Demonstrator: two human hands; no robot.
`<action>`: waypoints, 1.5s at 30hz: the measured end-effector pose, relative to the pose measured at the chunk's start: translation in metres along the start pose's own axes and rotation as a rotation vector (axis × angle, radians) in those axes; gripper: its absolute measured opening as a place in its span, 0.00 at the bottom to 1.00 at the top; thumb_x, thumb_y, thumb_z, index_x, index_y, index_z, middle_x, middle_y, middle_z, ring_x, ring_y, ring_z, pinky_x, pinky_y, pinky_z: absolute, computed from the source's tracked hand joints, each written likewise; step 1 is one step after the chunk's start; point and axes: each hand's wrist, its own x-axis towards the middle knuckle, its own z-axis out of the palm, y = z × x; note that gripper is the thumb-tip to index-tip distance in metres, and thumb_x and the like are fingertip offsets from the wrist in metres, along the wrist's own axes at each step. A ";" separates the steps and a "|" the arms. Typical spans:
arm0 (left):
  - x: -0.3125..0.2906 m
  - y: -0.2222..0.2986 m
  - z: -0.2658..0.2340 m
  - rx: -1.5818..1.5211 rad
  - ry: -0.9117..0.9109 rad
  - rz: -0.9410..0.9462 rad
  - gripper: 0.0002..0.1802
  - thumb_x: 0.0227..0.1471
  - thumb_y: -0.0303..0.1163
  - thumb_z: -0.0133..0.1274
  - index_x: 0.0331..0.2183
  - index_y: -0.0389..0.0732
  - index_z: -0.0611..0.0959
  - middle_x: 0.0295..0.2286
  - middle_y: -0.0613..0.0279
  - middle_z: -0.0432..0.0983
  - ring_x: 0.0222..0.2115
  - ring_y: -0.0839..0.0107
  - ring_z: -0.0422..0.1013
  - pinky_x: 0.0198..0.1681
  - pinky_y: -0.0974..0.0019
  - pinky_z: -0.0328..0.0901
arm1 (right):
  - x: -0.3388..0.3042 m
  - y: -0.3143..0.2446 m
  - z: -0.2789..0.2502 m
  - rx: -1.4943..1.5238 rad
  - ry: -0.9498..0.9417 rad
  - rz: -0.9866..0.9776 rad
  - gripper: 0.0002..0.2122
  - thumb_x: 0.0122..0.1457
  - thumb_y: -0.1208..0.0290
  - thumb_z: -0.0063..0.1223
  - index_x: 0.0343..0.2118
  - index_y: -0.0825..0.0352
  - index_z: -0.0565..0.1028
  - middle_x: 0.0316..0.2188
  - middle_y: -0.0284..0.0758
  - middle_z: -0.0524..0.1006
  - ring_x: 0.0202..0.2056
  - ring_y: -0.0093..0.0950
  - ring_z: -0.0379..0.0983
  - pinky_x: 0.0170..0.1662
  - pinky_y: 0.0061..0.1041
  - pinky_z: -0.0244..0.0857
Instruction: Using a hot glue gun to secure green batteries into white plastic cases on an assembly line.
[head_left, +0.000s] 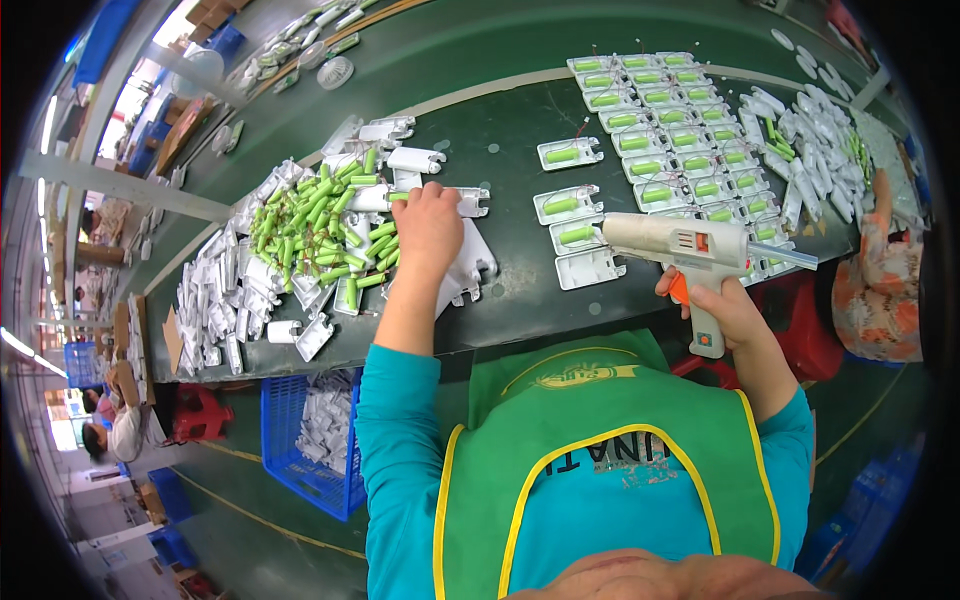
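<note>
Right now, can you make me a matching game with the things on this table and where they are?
Things:
1. glue gun
2. pile of green batteries
3. blue basket
4. rows of filled white cases

Places:
A. under the table edge, on the floor
B. in the right hand
C. far right part of the table
D. beside the left hand

Pairs: 1-B, 2-D, 3-A, 4-C

Glue gun [680,243]: cream plastic, smooth, slight sheen; orange plastic trigger. Beside it, tray shells [590,268]: white plastic, glossy. Left of gun, green cells [320,215]: smooth, shiny sleeves. Table [500,130]: dark green, matt, scuffed.
</note>
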 end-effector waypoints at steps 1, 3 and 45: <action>0.001 -0.005 0.000 0.021 -0.092 -0.042 0.12 0.45 0.28 0.52 0.36 0.47 0.83 0.37 0.60 0.76 0.43 0.58 0.71 0.48 0.50 0.60 | -0.001 0.000 0.000 0.007 -0.003 0.001 0.27 0.54 0.56 0.57 0.53 0.67 0.68 0.40 0.38 0.78 0.40 0.24 0.75 0.34 0.20 0.68; 0.004 -0.015 0.002 0.034 -0.222 -0.080 0.11 0.48 0.30 0.52 0.35 0.48 0.84 0.36 0.60 0.78 0.43 0.57 0.73 0.48 0.48 0.62 | -0.005 0.002 0.000 0.011 -0.005 0.005 0.27 0.53 0.55 0.57 0.52 0.67 0.68 0.40 0.38 0.78 0.40 0.24 0.75 0.34 0.19 0.68; -0.102 0.125 0.003 -0.506 0.080 0.462 0.13 0.41 0.28 0.62 0.33 0.46 0.79 0.33 0.67 0.73 0.35 0.65 0.69 0.43 0.58 0.59 | -0.019 0.019 -0.003 -0.073 -0.047 0.098 0.27 0.57 0.57 0.57 0.57 0.64 0.67 0.41 0.31 0.77 0.44 0.22 0.72 0.37 0.22 0.67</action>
